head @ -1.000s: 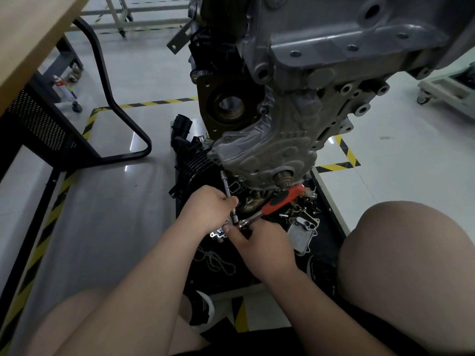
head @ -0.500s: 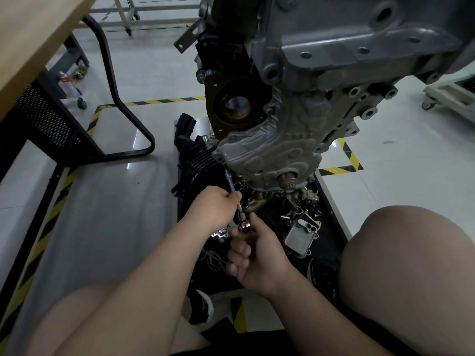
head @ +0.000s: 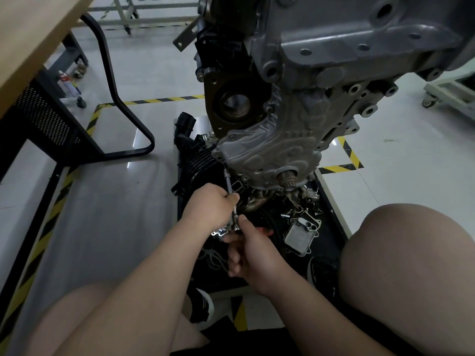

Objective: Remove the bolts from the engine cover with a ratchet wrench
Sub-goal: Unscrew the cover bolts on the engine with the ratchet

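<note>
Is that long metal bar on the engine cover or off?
On: the bar slants up from the left hand, tip meeting the edge of the engine cover.

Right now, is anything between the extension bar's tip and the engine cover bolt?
Nothing visible. The extension bar reaches the lower left edge of the engine cover; the left hand grips its shaft below.

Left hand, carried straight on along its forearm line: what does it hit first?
Probably the lower edge of the grey cast-metal engine cover, just past the slim steel extension bar that the left hand grips. Depth is unclear from this single view.
</note>
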The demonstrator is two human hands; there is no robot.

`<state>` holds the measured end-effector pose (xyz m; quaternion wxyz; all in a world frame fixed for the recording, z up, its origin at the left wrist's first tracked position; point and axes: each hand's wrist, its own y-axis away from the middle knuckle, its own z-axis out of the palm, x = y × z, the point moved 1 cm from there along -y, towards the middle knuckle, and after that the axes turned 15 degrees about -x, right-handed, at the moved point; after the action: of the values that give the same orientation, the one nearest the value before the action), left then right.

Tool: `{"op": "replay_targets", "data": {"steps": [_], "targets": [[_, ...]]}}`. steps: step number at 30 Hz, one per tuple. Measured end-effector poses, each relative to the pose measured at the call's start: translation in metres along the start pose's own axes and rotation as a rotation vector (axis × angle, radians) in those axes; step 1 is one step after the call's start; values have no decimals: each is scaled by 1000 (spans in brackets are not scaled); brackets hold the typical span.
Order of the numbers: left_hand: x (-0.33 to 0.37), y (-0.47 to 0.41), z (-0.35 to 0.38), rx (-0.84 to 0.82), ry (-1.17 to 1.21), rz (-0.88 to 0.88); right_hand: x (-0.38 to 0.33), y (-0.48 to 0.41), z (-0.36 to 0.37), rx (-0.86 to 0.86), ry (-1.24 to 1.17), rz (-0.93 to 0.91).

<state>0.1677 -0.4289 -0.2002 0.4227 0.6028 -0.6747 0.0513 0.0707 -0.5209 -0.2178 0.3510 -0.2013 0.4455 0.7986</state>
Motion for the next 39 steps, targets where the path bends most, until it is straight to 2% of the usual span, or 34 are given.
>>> {"op": "replay_targets", "data": {"steps": [3,8,14,16,18,21,25,29,34,39], "targets": [[0,-1,1,-6,-12,-4,1,1,-5,133,266,-76],[1,-1,1,-11,-18,3,2,3,-11,269,514,-224],[-1,-2,0,-12,-29,0,-2,5,-17,430,1217,-241],[-1,-1,-1,-8,-33,-4,-1,3,-17,445,1324,-248],[-2,-1,-1,-18,-33,-8,0,1,-16,382,1184,-255],[-3,-3,-2,-46,16,-11,-1,2,-12,237,685,-233],[-3,-8,-4,-136,172,-26,-2,3,-5,70,48,-109],[-1,-8,1,-266,300,-65,-5,4,-2,-126,-411,-22],[-2,-10,0,-311,357,-78,-3,6,0,-307,-715,-10],[-2,-6,-1,-183,173,1,-1,4,1,-260,-651,15]]}}
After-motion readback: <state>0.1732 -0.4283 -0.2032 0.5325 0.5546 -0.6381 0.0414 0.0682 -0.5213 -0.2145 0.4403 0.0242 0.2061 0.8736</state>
